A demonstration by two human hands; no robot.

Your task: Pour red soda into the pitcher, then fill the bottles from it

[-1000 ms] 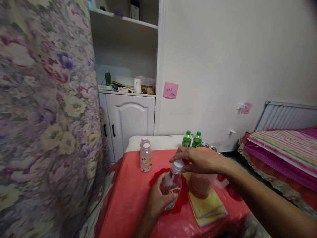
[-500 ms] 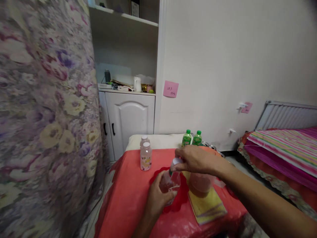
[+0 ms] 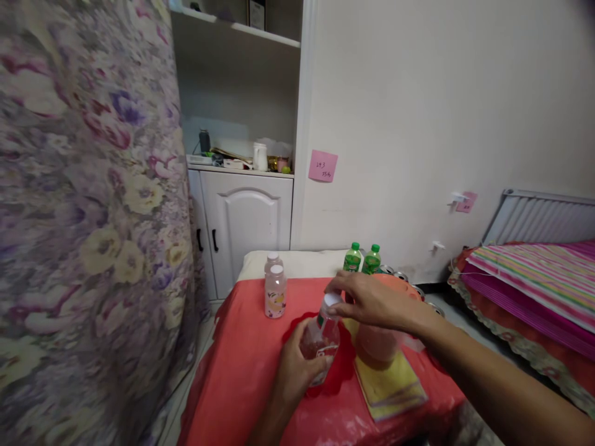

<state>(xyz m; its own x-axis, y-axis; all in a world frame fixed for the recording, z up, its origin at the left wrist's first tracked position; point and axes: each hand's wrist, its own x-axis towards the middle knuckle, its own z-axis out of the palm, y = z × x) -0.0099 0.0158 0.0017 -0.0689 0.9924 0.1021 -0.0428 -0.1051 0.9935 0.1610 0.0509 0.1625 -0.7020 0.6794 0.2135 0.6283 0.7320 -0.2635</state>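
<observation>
Bottle, double-gripped
Left hand wraps it from seven o'clock — right hand arches from four, pinching the cap.

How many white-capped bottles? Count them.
3: a held bottle in the left hand, a front bottle and a rear bottle on the left of the table. Others may be hidden.

Red-draped table with bottles, red dish, yellow cloth

The clear bottle carries white print on its body and a green mark below the neck. The white cap sits on the neck. The bottle leans slightly right at the top, over the red dish; base contact is hidden.
</observation>
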